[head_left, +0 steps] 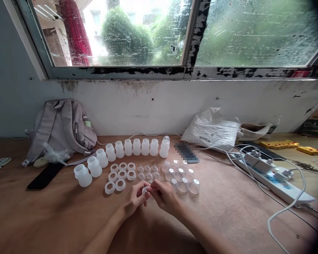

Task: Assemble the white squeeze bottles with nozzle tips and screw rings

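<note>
My left hand [134,200] and my right hand [164,197] meet low over the wooden table [228,211], fingertips pinching one small clear nipple part [146,190] between them. Beyond the hands lie several white rings [120,174], several small clear nipples [147,171] and several clear caps [182,176]. A curved row of several white bottle bodies [119,151] stands behind them; the rightmost one [164,146] carries a top.
A grey backpack [60,128] leans on the wall at the left, a black phone [45,175] in front of it. A white plastic bag [212,130], a blurred dark object [187,152], a power strip [272,178] with chargers and cables, and yellow strips [281,144] lie to the right.
</note>
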{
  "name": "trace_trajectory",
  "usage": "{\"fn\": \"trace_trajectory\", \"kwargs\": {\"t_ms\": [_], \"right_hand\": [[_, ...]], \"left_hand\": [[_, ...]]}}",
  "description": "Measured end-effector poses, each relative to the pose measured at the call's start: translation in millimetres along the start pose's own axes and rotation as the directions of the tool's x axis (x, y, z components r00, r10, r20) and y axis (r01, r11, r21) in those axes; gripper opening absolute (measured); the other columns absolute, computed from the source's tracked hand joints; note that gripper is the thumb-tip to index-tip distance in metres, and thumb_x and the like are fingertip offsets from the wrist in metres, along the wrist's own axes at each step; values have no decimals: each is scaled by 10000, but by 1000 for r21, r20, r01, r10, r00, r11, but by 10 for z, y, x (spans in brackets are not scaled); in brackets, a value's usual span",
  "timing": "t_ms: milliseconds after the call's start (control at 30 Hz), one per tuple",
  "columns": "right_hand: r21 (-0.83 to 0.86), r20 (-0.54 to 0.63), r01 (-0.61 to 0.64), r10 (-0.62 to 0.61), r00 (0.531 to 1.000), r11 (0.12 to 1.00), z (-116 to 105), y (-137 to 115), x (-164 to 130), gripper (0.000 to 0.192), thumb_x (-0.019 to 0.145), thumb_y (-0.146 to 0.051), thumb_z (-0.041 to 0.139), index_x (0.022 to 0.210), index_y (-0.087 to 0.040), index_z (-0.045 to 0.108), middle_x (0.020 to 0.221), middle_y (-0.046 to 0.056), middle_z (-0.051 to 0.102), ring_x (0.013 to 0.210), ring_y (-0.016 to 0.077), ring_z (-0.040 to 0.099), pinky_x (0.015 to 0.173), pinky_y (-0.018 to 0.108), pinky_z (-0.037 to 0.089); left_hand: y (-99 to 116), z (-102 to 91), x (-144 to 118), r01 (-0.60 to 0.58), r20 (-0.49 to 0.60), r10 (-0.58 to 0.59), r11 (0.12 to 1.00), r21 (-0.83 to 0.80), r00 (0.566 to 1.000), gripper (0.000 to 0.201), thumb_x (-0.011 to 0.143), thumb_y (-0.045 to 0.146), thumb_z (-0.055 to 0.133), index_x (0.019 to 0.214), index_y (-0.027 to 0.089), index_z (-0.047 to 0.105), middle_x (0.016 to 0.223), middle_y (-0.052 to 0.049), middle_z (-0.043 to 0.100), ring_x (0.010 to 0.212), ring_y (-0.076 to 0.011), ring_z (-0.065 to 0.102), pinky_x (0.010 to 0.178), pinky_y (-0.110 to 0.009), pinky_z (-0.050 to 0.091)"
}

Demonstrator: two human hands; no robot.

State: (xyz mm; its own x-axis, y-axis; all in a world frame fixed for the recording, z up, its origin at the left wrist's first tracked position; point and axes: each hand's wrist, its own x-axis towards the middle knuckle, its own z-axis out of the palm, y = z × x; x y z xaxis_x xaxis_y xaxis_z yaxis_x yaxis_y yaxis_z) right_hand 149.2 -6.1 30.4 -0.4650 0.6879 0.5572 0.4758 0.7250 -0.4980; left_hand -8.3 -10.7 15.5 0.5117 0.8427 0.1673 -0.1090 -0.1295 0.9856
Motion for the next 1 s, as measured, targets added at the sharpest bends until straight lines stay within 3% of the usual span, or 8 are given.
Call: {"fn": "trace_trajectory", "kwargs": {"t_ms": [333, 400, 500, 567, 667, 800, 900, 1000], "right_hand": [[-6, -56, 30, -31, 998, 1000, 27, -17, -24, 201, 840, -197, 400, 641, -205, 374, 497, -50, 443, 410, 71, 382, 430, 196, 287], [-19, -171, -10, 7, 985, 1000, -35, 10, -3, 188, 849, -206, 390, 661, -206, 390, 496, -52, 435, 407, 74, 380, 426, 193, 300], [-27, -401, -185, 159, 902, 982, -184, 138, 52, 110, 851, -257, 417, 757, -203, 438, 531, -42, 482, 440, 90, 443, 439, 193, 344], [-74, -442, -290, 229, 867, 954, -270, 257, 85, 124, 823, -310, 474, 874, -198, 466, 640, -5, 559, 539, 120, 518, 505, 217, 396], [-211, -350, -332, 246, 904, 919, -319, 397, 103, 236, 793, -325, 517, 980, -189, 469, 796, 48, 607, 726, 177, 563, 652, 292, 422], [-428, -104, -231, 206, 973, 874, -272, 399, 79, 120, 788, -239, 532, 906, -226, 545, 861, 38, 627, 849, 215, 527, 757, 360, 347], [-536, 24, -176, 223, 975, 826, -213, 329, 50, 131, 765, -174, 552, 860, -256, 592, 852, 29, 629, 849, 219, 507, 754, 367, 303], [-608, 63, -167, 256, 965, 776, -158, 296, 19, 156, 737, -124, 555, 815, -249, 606, 832, 41, 624, 854, 228, 492, 752, 375, 269]], "left_hand": [[2, 50, -21, 62, 9, -62, 997, -52, 998, 472, 790, 568, 359, 683, 132, 504, 534, 17, 442, 459, -77, 401, 472, -203, 309], [-9, 59, -50, 103, -23, -105, 993, -54, 994, 531, 821, 563, 268, 639, 127, 509, 486, 15, 425, 442, -80, 391, 465, -209, 294], [-50, 44, -82, 128, -57, -135, 985, -116, 989, 562, 826, 569, 219, 668, 121, 518, 470, 23, 404, 401, -72, 364, 424, -205, 264], [-66, 14, -82, 104, -79, -117, 983, -152, 990, 502, 805, 576, 295, 743, 127, 509, 546, 13, 447, 428, -72, 397, 414, -194, 273], [-55, -33, -50, 49, -130, -69, 987, -153, 989, 393, 729, 518, 516, 864, 151, 480, 700, -7, 497, 550, -92, 466, 457, -187, 340], [-29, -59, -10, 24, -195, -47, 993, -115, 980, 412, 671, 420, 632, 944, 167, 455, 831, -34, 504, 690, -126, 482, 516, -197, 398], [-42, -69, -10, 25, -224, -39, 998, -64, 974, 388, 672, 411, 632, 920, 161, 469, 838, -38, 504, 740, -139, 484, 548, -196, 403], [-82, -92, -14, -1, -251, -4, 1000, -22, 968, 402, 657, 394, 650, 935, 169, 467, 814, -21, 494, 731, -131, 485, 561, -190, 402]]}}
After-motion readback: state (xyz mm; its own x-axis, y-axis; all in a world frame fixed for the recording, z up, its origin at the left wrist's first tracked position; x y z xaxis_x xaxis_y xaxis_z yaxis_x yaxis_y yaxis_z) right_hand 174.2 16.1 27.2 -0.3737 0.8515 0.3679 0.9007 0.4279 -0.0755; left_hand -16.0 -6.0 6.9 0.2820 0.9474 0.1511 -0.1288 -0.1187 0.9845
